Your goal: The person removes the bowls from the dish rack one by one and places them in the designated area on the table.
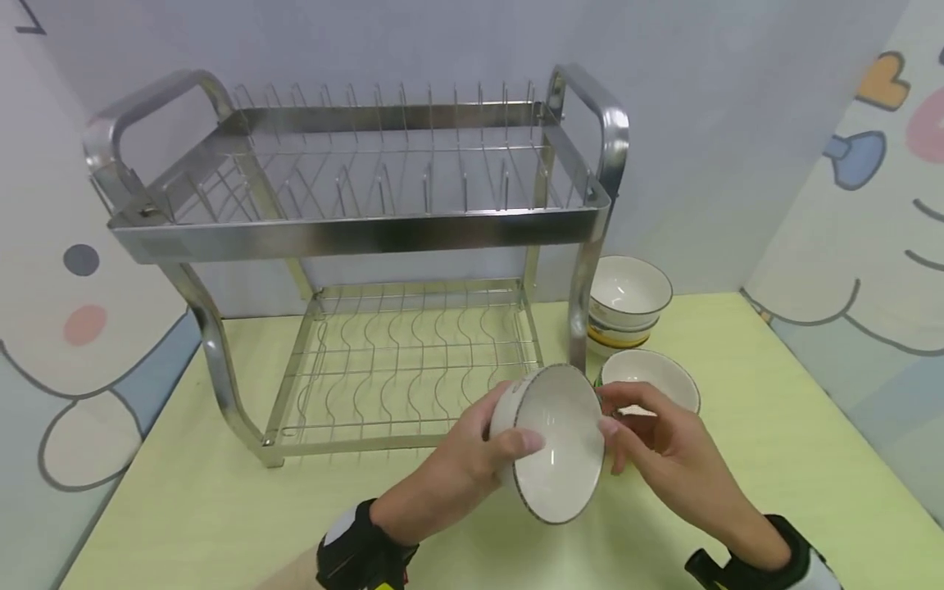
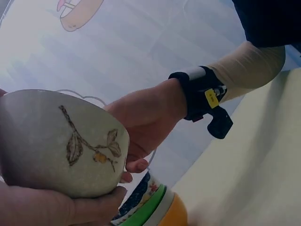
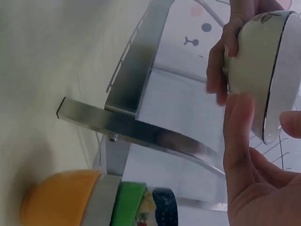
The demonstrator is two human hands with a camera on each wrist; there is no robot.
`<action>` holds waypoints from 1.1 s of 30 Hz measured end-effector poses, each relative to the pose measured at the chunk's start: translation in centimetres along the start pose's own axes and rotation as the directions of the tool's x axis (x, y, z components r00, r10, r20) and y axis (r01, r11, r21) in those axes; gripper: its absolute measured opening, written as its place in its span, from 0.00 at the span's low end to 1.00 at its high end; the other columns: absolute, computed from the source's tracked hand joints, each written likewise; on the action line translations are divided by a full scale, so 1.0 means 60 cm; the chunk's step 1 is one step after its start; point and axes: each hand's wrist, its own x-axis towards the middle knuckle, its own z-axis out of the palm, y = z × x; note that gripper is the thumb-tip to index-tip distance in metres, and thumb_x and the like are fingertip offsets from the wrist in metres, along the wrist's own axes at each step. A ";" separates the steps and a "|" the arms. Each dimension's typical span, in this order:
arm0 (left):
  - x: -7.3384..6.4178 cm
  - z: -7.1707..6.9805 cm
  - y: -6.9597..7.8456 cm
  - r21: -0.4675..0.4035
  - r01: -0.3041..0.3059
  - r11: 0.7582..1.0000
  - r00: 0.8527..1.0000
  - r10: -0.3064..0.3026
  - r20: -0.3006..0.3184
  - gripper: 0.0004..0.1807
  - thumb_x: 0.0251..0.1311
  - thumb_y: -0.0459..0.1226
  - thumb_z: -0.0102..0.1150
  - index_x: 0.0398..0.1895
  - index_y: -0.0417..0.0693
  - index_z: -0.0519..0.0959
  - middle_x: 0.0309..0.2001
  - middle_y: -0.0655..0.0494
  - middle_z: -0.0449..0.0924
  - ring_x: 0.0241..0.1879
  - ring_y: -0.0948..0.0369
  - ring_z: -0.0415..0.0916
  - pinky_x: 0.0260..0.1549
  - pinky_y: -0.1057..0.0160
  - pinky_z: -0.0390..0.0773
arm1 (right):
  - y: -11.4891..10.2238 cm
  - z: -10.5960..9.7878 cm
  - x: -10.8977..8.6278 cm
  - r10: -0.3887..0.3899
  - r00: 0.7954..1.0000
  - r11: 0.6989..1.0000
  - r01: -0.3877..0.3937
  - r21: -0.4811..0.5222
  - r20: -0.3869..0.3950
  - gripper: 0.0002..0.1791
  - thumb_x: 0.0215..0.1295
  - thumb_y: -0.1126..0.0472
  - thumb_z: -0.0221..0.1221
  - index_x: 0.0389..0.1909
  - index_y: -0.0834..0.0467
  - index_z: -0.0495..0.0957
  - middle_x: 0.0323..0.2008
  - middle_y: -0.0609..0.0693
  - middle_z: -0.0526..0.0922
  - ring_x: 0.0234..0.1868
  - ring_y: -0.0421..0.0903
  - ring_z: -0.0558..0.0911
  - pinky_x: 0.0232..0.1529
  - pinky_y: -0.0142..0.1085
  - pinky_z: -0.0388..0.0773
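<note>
A white bowl with a thin dark rim is tilted on its side above the table, its inside facing me. My left hand grips it, thumb over the rim inside and fingers round the outside. A brown leafy branch decorates its outer wall in the left wrist view. Beside the bowl's other edge is my right hand, fingers loosely bent; in the right wrist view its thumb and index finger stand apart around the rim. Whether they touch the bowl is hard to tell.
A two-tier metal dish rack stands at the back left. To its right is a stack of bowls, with another stack nearer, partly behind my right hand. Orange, white, green and floral bowls appear stacked in the right wrist view.
</note>
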 end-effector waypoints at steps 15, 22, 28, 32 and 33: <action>-0.017 0.019 -0.038 -0.254 0.046 0.966 0.990 -0.010 0.140 0.31 0.58 0.38 0.45 0.67 0.41 0.57 0.55 0.40 0.68 0.50 0.49 0.71 0.42 0.55 0.77 | 0.022 0.043 -0.020 0.108 0.991 0.994 -0.110 0.026 0.084 0.17 0.66 0.64 0.57 0.56 0.53 0.72 0.42 0.56 0.81 0.35 0.48 0.83 0.26 0.43 0.84; -0.020 0.010 -0.043 -0.287 0.053 0.956 0.992 -0.017 0.127 0.32 0.58 0.39 0.44 0.68 0.44 0.57 0.56 0.40 0.66 0.52 0.47 0.69 0.44 0.51 0.75 | 0.016 0.044 -0.016 0.087 0.990 0.994 -0.094 0.055 0.109 0.16 0.67 0.69 0.55 0.55 0.60 0.72 0.41 0.59 0.82 0.34 0.48 0.83 0.27 0.42 0.85; -0.019 0.004 -0.044 -0.298 0.057 0.953 0.992 -0.020 0.127 0.32 0.60 0.41 0.44 0.68 0.44 0.56 0.56 0.40 0.67 0.51 0.47 0.69 0.44 0.51 0.75 | 0.007 0.043 -0.014 0.105 0.991 0.994 -0.105 -0.010 0.080 0.13 0.66 0.67 0.56 0.50 0.60 0.75 0.37 0.56 0.84 0.31 0.45 0.84 0.25 0.40 0.84; -0.017 0.003 -0.044 -0.324 0.036 0.945 0.992 0.005 0.127 0.31 0.62 0.42 0.44 0.69 0.44 0.56 0.57 0.40 0.66 0.52 0.47 0.68 0.45 0.51 0.75 | -0.001 0.040 -0.011 0.110 0.992 0.993 -0.106 -0.059 0.054 0.11 0.66 0.66 0.57 0.48 0.60 0.76 0.35 0.55 0.85 0.30 0.44 0.84 0.25 0.39 0.84; -0.017 0.002 -0.044 -0.328 0.030 0.944 0.992 0.013 0.128 0.31 0.62 0.43 0.45 0.69 0.45 0.56 0.57 0.40 0.65 0.53 0.47 0.68 0.46 0.50 0.74 | -0.004 0.038 -0.010 0.110 0.993 0.992 -0.107 -0.068 0.049 0.10 0.66 0.66 0.57 0.47 0.60 0.76 0.34 0.54 0.85 0.30 0.44 0.84 0.25 0.39 0.84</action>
